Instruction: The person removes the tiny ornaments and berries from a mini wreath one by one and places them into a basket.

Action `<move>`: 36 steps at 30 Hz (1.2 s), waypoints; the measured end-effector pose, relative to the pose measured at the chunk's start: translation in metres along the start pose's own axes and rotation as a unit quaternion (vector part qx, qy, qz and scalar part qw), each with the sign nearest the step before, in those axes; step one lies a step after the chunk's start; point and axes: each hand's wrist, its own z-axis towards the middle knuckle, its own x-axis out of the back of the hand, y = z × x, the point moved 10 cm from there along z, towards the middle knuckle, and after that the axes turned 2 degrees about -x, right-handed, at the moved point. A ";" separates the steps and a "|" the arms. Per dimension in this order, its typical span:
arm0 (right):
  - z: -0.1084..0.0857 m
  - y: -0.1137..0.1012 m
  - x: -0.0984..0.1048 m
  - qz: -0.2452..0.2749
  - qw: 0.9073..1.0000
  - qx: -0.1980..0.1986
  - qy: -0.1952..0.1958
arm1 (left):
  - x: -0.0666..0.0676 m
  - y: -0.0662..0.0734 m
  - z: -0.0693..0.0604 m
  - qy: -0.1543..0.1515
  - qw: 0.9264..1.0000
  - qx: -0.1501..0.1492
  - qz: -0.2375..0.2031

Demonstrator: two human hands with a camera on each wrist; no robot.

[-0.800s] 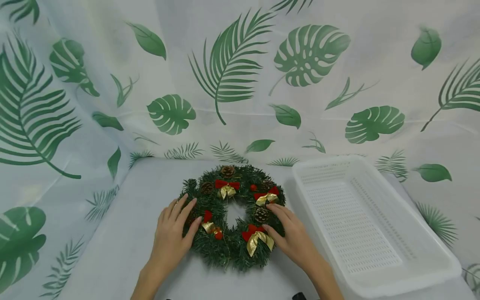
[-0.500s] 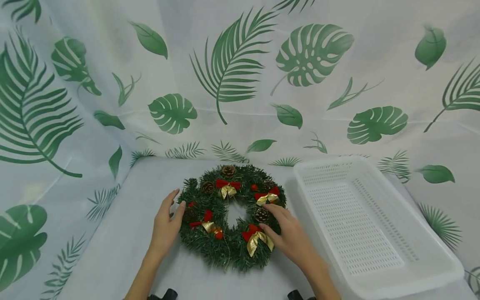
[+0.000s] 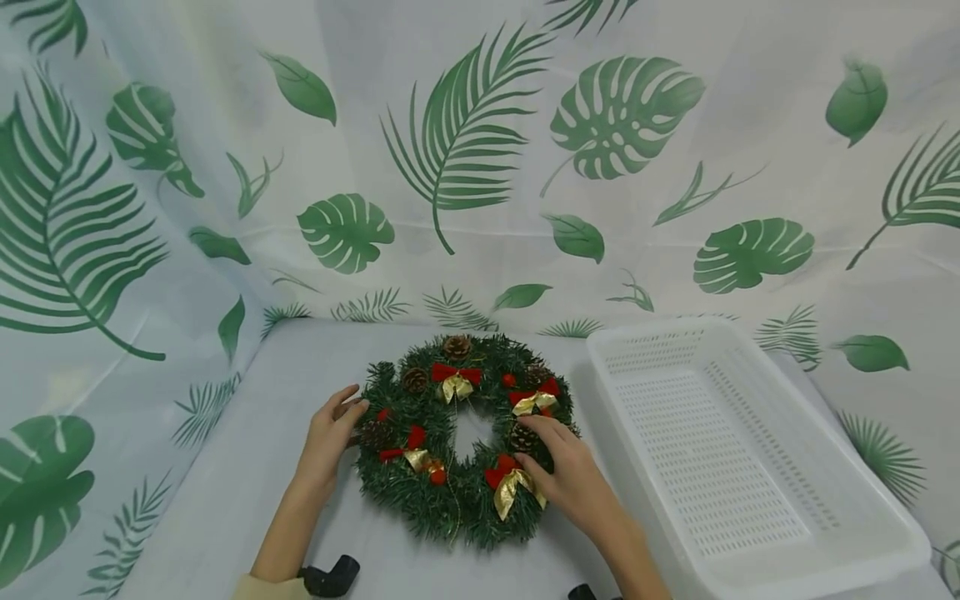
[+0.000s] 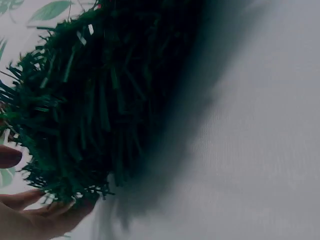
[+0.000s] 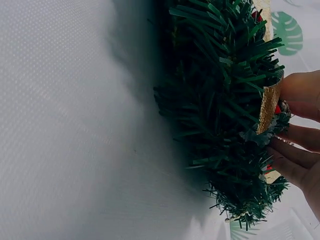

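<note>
A green tinsel Christmas wreath (image 3: 420,508) lies flat on the white-covered table, trimmed with red-and-gold bows, red berries and pine cones. At its left outer edge, my left hand (image 3: 327,433) holds the rim, thumb above and fingers curled round the side; the left wrist view shows the fingers (image 4: 65,217) against the green tips. My right hand (image 3: 566,467) lies over the wreath's right side, thumb and fingers about a pine cone (image 3: 522,437), between two bows. The lower right bow (image 3: 510,492) sits beside the right thumb. Some fingertips are hidden in the greenery.
A white perforated plastic basket (image 3: 720,450) stands right of the wreath, slanting along the table's right side. Leaf-printed cloth (image 3: 480,125) hangs behind and at the sides. Black wrist-camera parts (image 3: 333,575) show below the forearms.
My left hand has moved off the wreath's top, out to its left edge, and its fingers have curled. My right hand has shifted slightly down and left, staying at the pine cone.
</note>
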 end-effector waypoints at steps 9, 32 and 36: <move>0.000 0.000 0.001 -0.003 1.000 0.005 0.011 | -0.011 -0.018 0.016 -0.021 0.998 0.046 -0.022; 0.001 -0.005 0.007 -0.011 0.999 0.014 0.039 | -0.010 -0.020 0.027 -0.046 0.997 0.048 -0.033; 0.002 -0.006 0.013 -0.014 0.998 0.023 0.055 | -0.011 -0.022 0.027 -0.050 0.997 0.048 -0.038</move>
